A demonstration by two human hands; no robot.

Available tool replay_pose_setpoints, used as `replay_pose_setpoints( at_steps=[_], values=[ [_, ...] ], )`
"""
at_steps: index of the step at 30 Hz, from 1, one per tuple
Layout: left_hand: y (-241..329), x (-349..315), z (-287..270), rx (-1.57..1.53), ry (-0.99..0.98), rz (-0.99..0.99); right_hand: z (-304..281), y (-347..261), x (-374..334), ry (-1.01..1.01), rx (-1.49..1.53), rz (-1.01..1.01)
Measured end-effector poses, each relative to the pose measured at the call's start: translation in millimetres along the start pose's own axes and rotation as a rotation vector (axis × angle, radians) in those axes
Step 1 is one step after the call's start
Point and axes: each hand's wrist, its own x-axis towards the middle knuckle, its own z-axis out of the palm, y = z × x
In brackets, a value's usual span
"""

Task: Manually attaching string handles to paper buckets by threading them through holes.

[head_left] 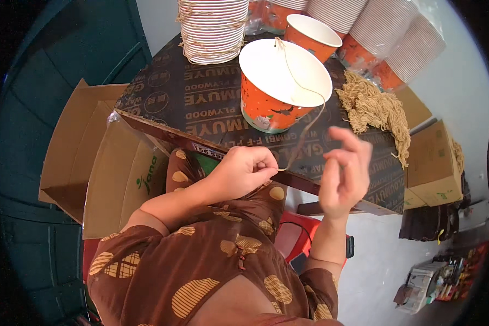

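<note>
Thin tan twine (304, 117) off orange paper bucket (280, 89): light, limp. Left hand (244, 171) grip pinching its end; right hand (342, 174) grip open, empty.

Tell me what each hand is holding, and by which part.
The left hand pinches the free end of a thin string that runs up to the orange paper bucket. The right hand is open, holding nothing.

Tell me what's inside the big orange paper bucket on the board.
The orange paper bucket shows a plain white inside. A tan string hangs from its far rim and runs over the near rim to the left hand. The near wall hides part of the bottom.
</note>
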Motion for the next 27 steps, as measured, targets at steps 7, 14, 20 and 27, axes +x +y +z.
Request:
replay_pose_setpoints(
  at_steps=[7,14,20,27],
  values=[
    [32,-1,-7,0.413,0.047,0.329,16,-18,-28,-0.424,0.417,0.508],
    [48,3,-9,0.375,0.056,0.280,18,-11,-30,-0.270,0.359,0.363],
    [50,18,-20,0.546,0.241,0.618,17,-5,-22,-0.118,0.241,0.235],
    [64,45,-43,0.855,0.464,0.681,29,3,-12,0.055,0.081,0.185]
  ],
)
